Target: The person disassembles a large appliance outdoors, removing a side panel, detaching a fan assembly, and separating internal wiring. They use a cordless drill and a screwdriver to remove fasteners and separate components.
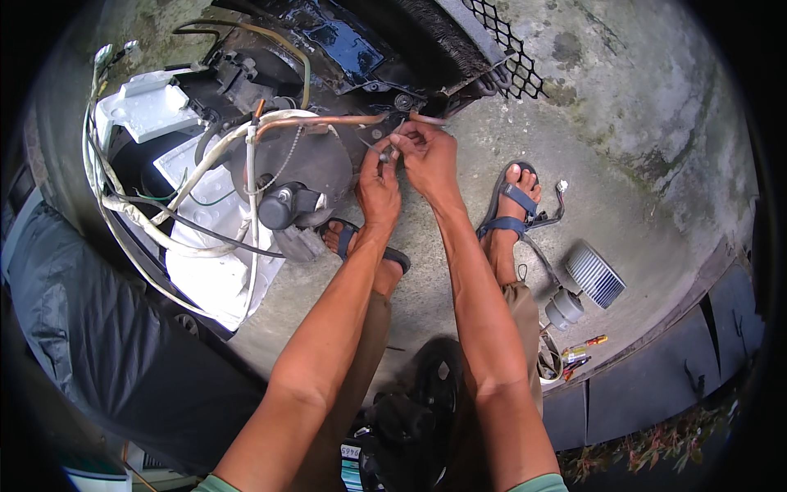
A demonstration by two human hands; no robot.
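My left hand (pixel 379 187) and my right hand (pixel 429 157) meet at the base of a dark metal unit (pixel 361 45). Both have their fingers closed in a pinch, close together around a small grey metal piece (pixel 385 154). It is partly hidden by the fingers, and its kind is unclear. A thin grey strand runs out from between the fingertips. Just beyond them, a copper pipe (pixel 320 120) ends near the unit's edge. A short pinkish pipe end (pixel 429 120) lies past my right fingers.
To the left are a round dark compressor-like body (pixel 307 176), white wrapped cables (pixel 184 246) and white foam pieces (pixel 152 102). A motor with a silver blower wheel (pixel 596 275) lies right on the concrete, near screwdrivers (pixel 586 348). Black mesh (pixel 512 53) edges the unit. My sandalled feet straddle the work.
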